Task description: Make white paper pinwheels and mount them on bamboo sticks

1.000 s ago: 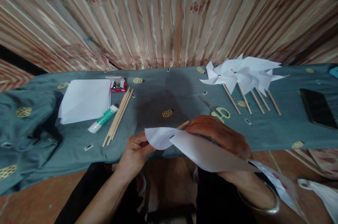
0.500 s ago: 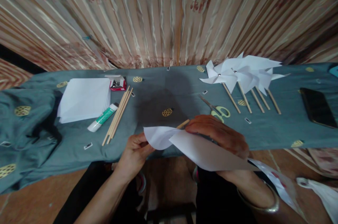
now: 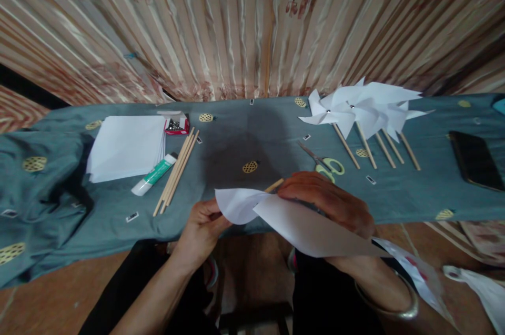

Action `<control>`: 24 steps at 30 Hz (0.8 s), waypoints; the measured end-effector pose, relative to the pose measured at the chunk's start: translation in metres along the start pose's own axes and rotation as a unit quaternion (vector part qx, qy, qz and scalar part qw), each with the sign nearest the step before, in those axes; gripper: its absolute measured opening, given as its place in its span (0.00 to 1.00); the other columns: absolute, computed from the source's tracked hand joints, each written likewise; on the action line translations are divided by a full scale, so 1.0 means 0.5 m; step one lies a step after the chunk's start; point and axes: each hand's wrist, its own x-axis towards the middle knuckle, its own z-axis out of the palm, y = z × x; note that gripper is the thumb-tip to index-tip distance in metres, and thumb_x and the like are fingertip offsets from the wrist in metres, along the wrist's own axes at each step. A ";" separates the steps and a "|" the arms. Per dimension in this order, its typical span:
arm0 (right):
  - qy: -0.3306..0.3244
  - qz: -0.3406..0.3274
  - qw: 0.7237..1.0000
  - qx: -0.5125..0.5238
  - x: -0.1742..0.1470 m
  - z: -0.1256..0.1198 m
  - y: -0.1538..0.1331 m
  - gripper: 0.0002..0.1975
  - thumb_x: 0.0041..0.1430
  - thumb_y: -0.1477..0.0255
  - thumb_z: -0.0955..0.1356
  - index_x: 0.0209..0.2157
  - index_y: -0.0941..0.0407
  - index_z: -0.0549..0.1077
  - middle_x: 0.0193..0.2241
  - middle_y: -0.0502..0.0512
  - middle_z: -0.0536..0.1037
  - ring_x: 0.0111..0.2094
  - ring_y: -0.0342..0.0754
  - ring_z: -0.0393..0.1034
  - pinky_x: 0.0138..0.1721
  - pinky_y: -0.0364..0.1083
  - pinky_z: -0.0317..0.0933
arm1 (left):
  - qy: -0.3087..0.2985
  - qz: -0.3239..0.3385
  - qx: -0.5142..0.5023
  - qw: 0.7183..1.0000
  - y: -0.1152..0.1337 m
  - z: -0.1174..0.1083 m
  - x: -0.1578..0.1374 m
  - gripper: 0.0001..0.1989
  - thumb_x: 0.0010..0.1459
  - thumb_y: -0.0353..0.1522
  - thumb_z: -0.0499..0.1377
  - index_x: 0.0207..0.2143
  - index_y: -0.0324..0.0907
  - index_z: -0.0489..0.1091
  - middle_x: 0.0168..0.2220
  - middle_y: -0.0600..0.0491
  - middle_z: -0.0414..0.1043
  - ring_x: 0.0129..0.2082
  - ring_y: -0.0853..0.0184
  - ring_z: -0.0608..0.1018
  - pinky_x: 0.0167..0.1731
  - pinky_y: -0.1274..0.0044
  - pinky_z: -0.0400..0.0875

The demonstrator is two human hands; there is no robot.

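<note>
Curtains (image 3: 229,35) hang beyond scissors (image 3: 321,161); nearby, left hand (image 3: 202,227) and right hand (image 3: 329,198) grip a paper pinwheel (image 3: 303,224) that overtight pinching could crease.

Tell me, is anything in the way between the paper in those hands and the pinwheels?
Yes: the right hand itself, at the paper, and just beyond it the scissors, lying on the cloth short of the pinwheels.

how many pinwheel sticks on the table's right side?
5 sticks visible below the pinwheel heads: one nearest the scissors, three mid-row, one nearest the phone. More may be hidden.
</note>
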 end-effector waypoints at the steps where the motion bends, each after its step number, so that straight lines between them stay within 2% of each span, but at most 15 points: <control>1: -0.002 -0.008 1.000 0.003 0.000 0.000 0.000 0.09 0.60 0.68 0.69 0.43 0.51 0.75 0.36 0.53 0.82 0.41 0.52 0.77 0.45 0.51 0.70 | 0.004 -0.006 0.001 1.000 0.004 0.004 0.000 0.09 0.43 0.38 0.72 0.26 0.43 0.82 0.26 0.50 0.81 0.38 0.56 0.82 0.43 0.69 0.77; 4: -0.002 -0.019 1.000 0.004 0.001 0.000 0.001 0.10 0.59 0.67 0.70 0.43 0.53 0.75 0.36 0.54 0.82 0.41 0.52 0.77 0.44 0.51 0.70 | 0.013 -0.017 0.008 1.000 0.015 0.012 -0.001 0.10 0.41 0.38 0.73 0.23 0.41 0.81 0.24 0.49 0.80 0.37 0.55 0.82 0.44 0.67 0.77; 15: 0.019 -0.016 1.000 -0.003 -0.001 0.005 0.003 0.08 0.60 0.68 0.70 0.42 0.54 0.75 0.36 0.53 0.81 0.41 0.49 0.76 0.45 0.48 0.69 | 0.008 -0.005 -0.032 0.999 0.002 0.004 0.000 0.09 0.42 0.35 0.73 0.29 0.44 0.82 0.25 0.51 0.81 0.33 0.60 0.82 0.41 0.72 0.77; 24: 0.011 -0.015 1.000 -0.004 -0.002 0.002 0.005 0.09 0.61 0.67 0.69 0.42 0.54 0.75 0.37 0.53 0.81 0.42 0.48 0.75 0.45 0.47 0.69 | 0.009 -0.007 -0.041 0.999 -0.002 -0.001 -0.001 0.10 0.42 0.34 0.74 0.31 0.46 0.83 0.25 0.53 0.80 0.31 0.63 0.82 0.39 0.75 0.76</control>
